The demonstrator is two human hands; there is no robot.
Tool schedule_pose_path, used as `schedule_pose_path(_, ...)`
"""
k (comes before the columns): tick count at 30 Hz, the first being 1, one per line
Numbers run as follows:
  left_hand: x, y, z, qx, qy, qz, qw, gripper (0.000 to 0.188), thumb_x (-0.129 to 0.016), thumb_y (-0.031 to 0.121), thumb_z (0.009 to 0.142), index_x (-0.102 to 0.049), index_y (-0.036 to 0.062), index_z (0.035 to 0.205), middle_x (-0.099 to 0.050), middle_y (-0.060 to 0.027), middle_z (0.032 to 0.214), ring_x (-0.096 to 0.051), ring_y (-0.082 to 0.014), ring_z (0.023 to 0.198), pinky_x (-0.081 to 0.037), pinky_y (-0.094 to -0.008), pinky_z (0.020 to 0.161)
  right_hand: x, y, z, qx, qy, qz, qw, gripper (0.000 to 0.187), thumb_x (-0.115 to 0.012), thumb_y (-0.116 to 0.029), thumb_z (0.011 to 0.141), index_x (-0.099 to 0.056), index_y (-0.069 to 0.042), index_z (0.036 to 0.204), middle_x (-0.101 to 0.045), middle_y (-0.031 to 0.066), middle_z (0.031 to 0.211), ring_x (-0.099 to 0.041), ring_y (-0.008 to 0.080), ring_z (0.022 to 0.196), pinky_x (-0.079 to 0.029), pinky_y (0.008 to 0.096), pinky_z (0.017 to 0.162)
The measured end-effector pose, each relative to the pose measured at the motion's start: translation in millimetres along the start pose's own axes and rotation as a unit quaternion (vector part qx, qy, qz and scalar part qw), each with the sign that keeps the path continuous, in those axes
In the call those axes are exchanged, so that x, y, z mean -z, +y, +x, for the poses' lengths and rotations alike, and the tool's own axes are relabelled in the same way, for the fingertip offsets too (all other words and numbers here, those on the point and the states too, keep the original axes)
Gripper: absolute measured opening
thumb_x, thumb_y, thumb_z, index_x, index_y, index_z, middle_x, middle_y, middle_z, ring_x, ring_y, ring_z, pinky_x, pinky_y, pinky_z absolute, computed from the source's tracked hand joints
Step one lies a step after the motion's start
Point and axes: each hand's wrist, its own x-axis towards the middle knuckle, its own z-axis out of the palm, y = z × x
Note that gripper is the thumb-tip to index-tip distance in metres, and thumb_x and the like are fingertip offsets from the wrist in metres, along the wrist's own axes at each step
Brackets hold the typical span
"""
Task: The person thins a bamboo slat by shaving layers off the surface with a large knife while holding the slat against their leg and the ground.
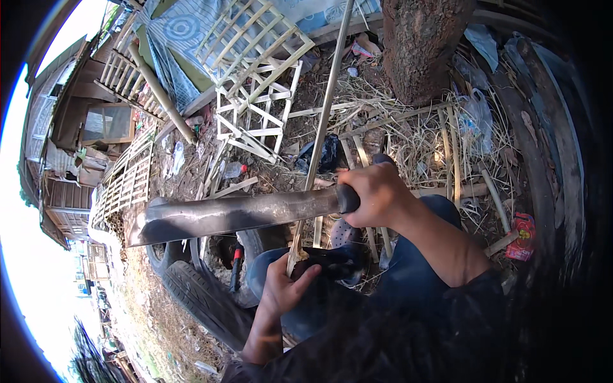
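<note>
My right hand [373, 195] is wrapped round the dark handle of a machete [255, 214]. Its broad, worn blade points left and crosses over a long bamboo strip [329, 96]. My left hand [285, 284] grips the near end of that strip, where the wood looks pale and split. From there the strip runs up and away to the far edge of the view. Blade and strip overlap in the picture; I cannot tell whether they touch. Below the blade, a red-and-black handled tool [237, 260] stands by an old tyre [198, 297].
A tree trunk [421, 51] rises at the far right. Lattice frames of pale strips [255, 118] lie ahead to the left. Loose bamboo strips [450, 153] and shavings cover the ground. A red packet [522, 237] and a clear plastic bag [477, 118] lie to the right.
</note>
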Motion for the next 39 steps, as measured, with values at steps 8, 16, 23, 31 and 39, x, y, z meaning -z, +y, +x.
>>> schedule_pose_path(8,4,-7,-34,0.085,-0.067,-0.018,0.994,0.041,-0.075,0.023,0.085,-0.060,-0.0059,0.109,-0.068,-0.0123,0.087,-0.061,-0.0132,0.079,-0.050,-0.0296,0.072,8,-22,-9,0.021,-0.121,-0.097,0.988,0.039,-0.080,-0.030,0.058,-0.064,-0.008,0.086,-0.066,0.0082,0.074,-0.068,0.0281,0.073,-0.054,0.0398,0.066)
schedule_pose_path(16,-14,-50,-59,0.096,0.023,0.099,0.990,0.038,-0.073,0.029,0.083,-0.053,-0.0018,0.093,-0.064,-0.0241,0.072,-0.063,-0.0444,0.071,-0.053,-0.0466,0.061,-19,-11,13,0.060,-0.280,-0.170,0.943,0.031,-0.075,-0.030,0.058,-0.062,-0.009,0.076,-0.066,0.0093,0.071,-0.067,0.0304,0.068,-0.055,0.0410,0.063)
schedule_pose_path(23,-22,-60,-56,0.082,0.111,0.138,0.981,0.042,-0.073,0.033,0.084,-0.046,-0.0001,0.087,-0.060,-0.0206,0.061,-0.062,-0.0402,0.057,-0.050,-0.0455,0.048,-45,-13,14,0.086,-0.230,-0.101,0.964,0.025,-0.075,-0.023,0.060,-0.061,-0.008,0.073,-0.064,0.0088,0.067,-0.065,0.0299,0.062,-0.053,0.0394,0.057)
schedule_pose_path(31,-14,-54,-49,0.090,0.068,0.190,0.975,0.047,-0.073,0.037,0.083,-0.045,-0.0008,0.090,-0.062,-0.0215,0.065,-0.064,-0.0385,0.058,-0.052,-0.0442,0.049,-58,-34,8,0.091,-0.267,-0.090,0.955,0.023,-0.074,-0.024,0.062,-0.058,-0.010,0.069,-0.062,0.0080,0.059,-0.065,0.0249,0.057,-0.053,0.0349,0.053)
schedule_pose_path(39,-20,-56,-49,0.146,0.069,0.155,0.975,0.048,-0.074,0.033,0.083,-0.049,-0.0027,0.104,-0.063,-0.0259,0.072,-0.064,-0.0436,0.067,-0.052,-0.0482,0.057,-57,-23,9,0.073,-0.259,-0.103,0.958,0.024,-0.074,-0.023,0.059,-0.058,-0.009,0.071,-0.062,0.0083,0.061,-0.065,0.0270,0.058,-0.053,0.0376,0.055)
